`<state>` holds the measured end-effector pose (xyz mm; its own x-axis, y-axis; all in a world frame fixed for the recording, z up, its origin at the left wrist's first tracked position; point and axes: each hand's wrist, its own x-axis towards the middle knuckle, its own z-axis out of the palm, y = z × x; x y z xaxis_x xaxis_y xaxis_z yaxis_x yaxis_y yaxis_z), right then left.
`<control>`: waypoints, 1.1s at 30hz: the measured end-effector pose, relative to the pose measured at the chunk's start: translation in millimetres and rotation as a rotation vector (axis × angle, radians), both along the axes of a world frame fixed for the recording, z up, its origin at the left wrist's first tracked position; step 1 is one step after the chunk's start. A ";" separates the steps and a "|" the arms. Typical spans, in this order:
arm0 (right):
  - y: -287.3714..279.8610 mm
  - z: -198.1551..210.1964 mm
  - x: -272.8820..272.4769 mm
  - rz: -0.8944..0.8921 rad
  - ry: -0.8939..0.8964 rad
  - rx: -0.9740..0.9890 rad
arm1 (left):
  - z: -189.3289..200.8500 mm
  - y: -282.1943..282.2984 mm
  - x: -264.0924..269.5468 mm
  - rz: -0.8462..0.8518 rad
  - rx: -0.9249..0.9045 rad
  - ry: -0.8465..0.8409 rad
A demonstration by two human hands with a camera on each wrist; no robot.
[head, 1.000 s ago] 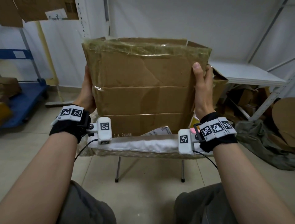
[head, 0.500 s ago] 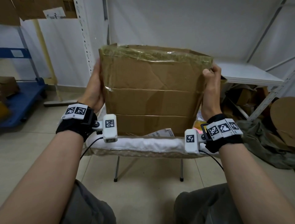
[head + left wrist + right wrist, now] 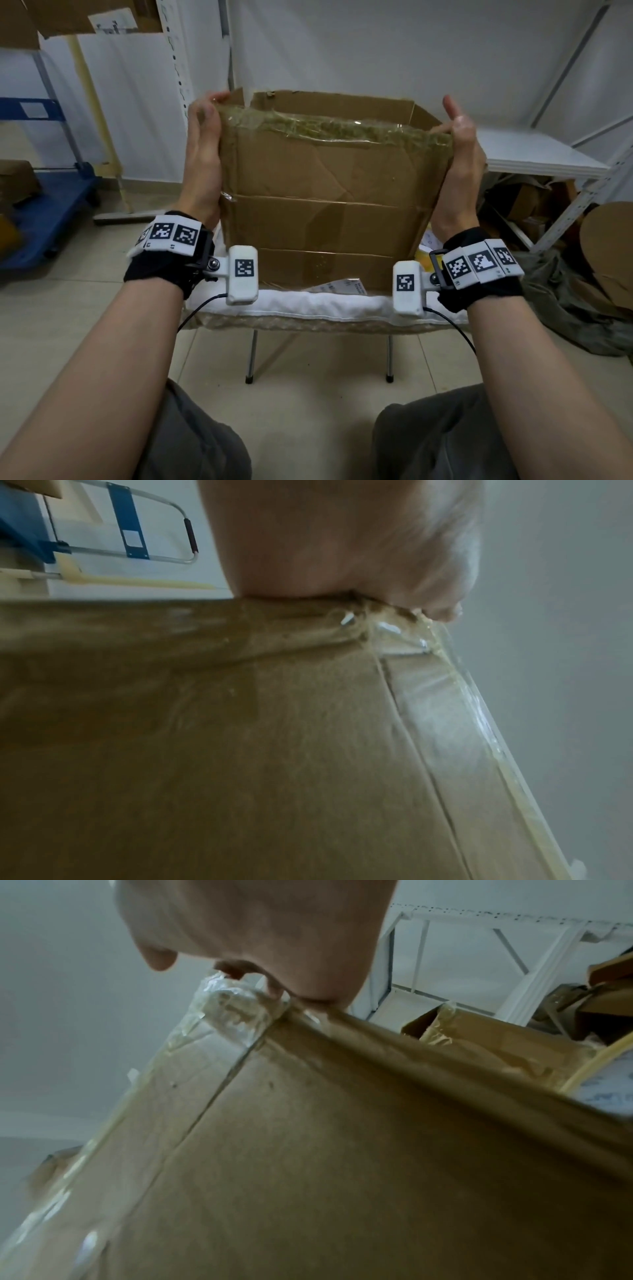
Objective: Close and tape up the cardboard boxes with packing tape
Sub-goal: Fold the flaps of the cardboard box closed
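A large brown cardboard box (image 3: 325, 192) stands on a white padded stool (image 3: 308, 305), its near face toward me. Crinkled clear tape (image 3: 342, 128) runs along its upper near edge, and the far flaps (image 3: 335, 102) stand up behind. My left hand (image 3: 205, 137) grips the upper left corner, fingers curled over the edge. My right hand (image 3: 462, 137) holds the upper right corner, one finger raised. The wrist views show each hand, left hand (image 3: 342, 547) and right hand (image 3: 257, 920), pressed to a taped corner of the box (image 3: 342, 1150). A tape roll (image 3: 603, 1074) lies beside the box.
A blue cart (image 3: 51, 212) stands at the left. A white metal shelf (image 3: 534, 157) is at the right, with loose boxes and grey cloth (image 3: 565, 308) on the floor beneath. A printed paper (image 3: 339, 286) lies under the box. My knees are below.
Both hands slid up the box's sides to its top corners. The box shifted right and tipped so its raised far flaps now show.
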<state>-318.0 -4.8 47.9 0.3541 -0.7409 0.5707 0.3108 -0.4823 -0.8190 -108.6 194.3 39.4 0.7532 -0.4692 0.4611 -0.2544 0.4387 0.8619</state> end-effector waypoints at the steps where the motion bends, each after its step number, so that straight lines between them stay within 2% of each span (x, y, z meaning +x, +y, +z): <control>1: -2.7 -0.3 0.1 0.016 -0.018 0.018 | 0.1 1.9 2.3 -0.007 -0.021 0.038; 4: -15.7 0.4 -3.1 0.103 -0.031 0.069 | 1.3 6.5 6.2 -0.011 -0.042 0.120; 8: -17.0 1.6 -3.9 0.205 0.017 0.081 | 2.9 7.3 5.8 -0.101 -0.009 0.070; 14: -15.6 -0.1 -1.2 0.242 0.063 0.022 | 0.4 16.6 18.1 -0.389 0.042 -0.018; 19: -0.2 3.9 0.0 0.269 0.134 0.091 | 4.4 15.4 11.5 -0.480 0.113 -0.065; 22: 2.4 2.5 -0.8 0.281 0.178 0.149 | 3.3 11.8 0.6 -0.340 0.158 0.043; 24: 0.1 1.2 1.4 0.208 0.176 0.190 | 1.0 9.1 -2.4 -0.246 0.145 0.144; 26: -3.7 -1.7 3.4 0.136 0.200 0.161 | 0.1 7.8 -3.6 -0.241 0.166 0.192; 29: -16.1 -13.9 7.9 0.024 0.283 0.032 | -2.4 7.3 -0.5 -0.209 0.264 0.102; 33: -24.7 -21.3 9.8 0.025 0.287 -0.022 | -14.9 3.4 19.9 -0.091 0.394 -0.079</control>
<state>-308.2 -29.5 26.6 0.5213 -0.7188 0.4600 0.0794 -0.4958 -0.8648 -88.7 197.7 24.4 0.6703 -0.6843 0.2871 -0.3017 0.1023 0.9479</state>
